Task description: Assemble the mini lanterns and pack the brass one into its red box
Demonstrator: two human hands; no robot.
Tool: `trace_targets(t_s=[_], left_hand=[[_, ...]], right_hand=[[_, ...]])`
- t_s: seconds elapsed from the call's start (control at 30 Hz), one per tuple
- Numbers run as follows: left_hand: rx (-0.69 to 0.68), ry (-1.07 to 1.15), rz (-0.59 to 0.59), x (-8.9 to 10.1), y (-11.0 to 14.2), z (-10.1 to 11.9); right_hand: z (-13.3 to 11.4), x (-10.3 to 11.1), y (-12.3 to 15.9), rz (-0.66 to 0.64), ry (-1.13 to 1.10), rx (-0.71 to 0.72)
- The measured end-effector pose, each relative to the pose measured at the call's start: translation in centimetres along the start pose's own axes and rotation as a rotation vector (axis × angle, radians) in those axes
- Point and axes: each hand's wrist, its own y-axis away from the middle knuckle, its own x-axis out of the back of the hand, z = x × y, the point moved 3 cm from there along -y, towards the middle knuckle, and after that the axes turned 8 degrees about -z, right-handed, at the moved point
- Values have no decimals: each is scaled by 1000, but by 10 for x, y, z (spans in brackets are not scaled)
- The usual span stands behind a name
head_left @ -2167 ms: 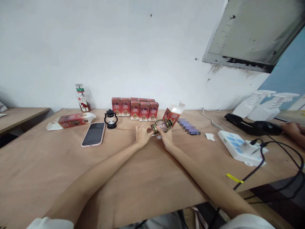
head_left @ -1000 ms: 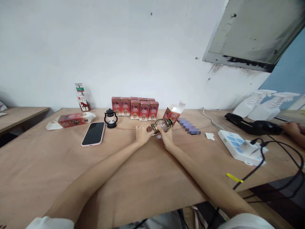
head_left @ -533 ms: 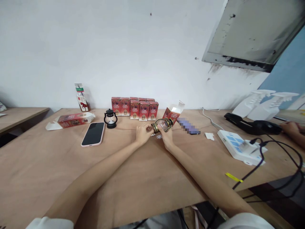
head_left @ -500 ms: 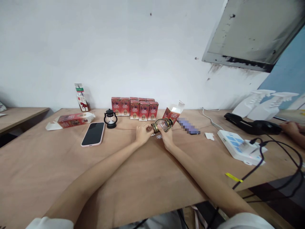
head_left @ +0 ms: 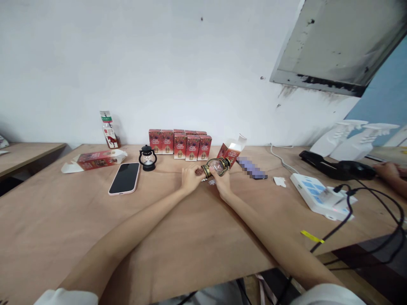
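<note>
My right hand (head_left: pixel 223 182) grips a small bronze-coloured lantern (head_left: pixel 218 166) with a clear globe, tipped on its side above the table. Its base points left, toward my left hand (head_left: pixel 190 178), whose bent fingers are closed at that base. Whether a small part sits between those fingers is hidden. Just under the hands lie small white bits (head_left: pixel 212 182). An opened red box (head_left: pixel 229 153) with white flaps leans behind the lantern. Further left, a black lantern (head_left: pixel 148 158) of similar shape stands upright.
Several red boxes (head_left: pixel 179 146) stand in rows by the wall. On the left are a pink-edged phone (head_left: pixel 124 178), an open red box (head_left: pixel 98 160) and a bottle (head_left: pixel 110 131). A blurred purple item (head_left: pixel 252 168), power strip (head_left: pixel 313 195), cables and spray bottles (head_left: pixel 351 142) occupy the right; another person's hand (head_left: pixel 389 171) shows there.
My left fingers have shifted slightly at the lantern's base. The lantern and my right hand stay in nearly the same place.
</note>
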Motion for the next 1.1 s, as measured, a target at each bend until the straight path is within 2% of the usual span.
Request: trace_targets(t_s=[1.1], left_hand=[[8,-40,-30,3,2,5]], right_hand=[[1,0,0,12,33,4]])
